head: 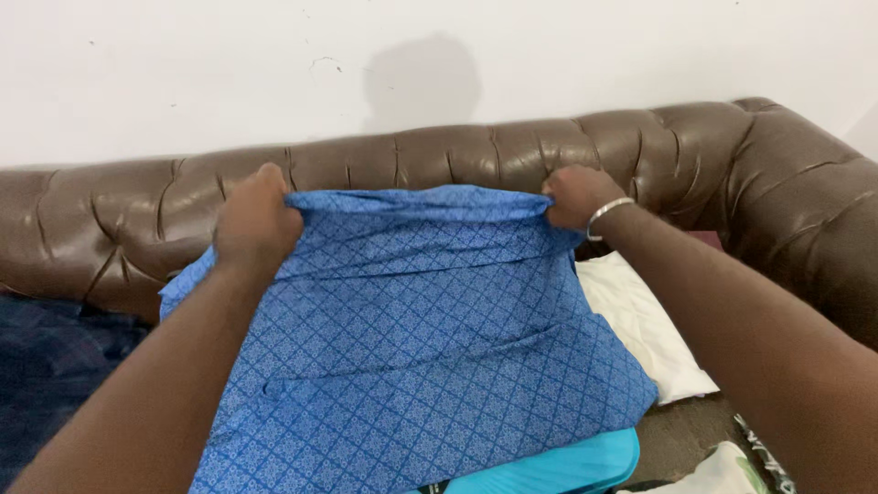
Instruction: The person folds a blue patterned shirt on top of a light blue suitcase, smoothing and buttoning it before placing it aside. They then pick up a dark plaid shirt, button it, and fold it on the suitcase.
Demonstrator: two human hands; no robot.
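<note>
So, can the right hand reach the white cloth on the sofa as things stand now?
Probably yes, but not at once. The white cloth lies uncovered just below the right hand, with nothing between them. That hand is closed on the blue patterned cloth, so it must let go first.

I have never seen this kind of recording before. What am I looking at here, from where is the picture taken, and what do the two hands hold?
There is no machine here: a person works with two bare hands. The single picture comes from a camera worn on that person's head, so it looks down along both forearms.

The left hand and the right hand each grip the far edge of a blue patterned cloth, one near each corner, and the cloth spreads down toward the camera. The right wrist wears a silver bangle.

Behind the hands runs the tufted back of a brown leather sofa, against a white wall. On the seat, a white cloth lies to the right, a dark blue cloth to the left, and a turquoise piece shows beneath the blue cloth.
</note>
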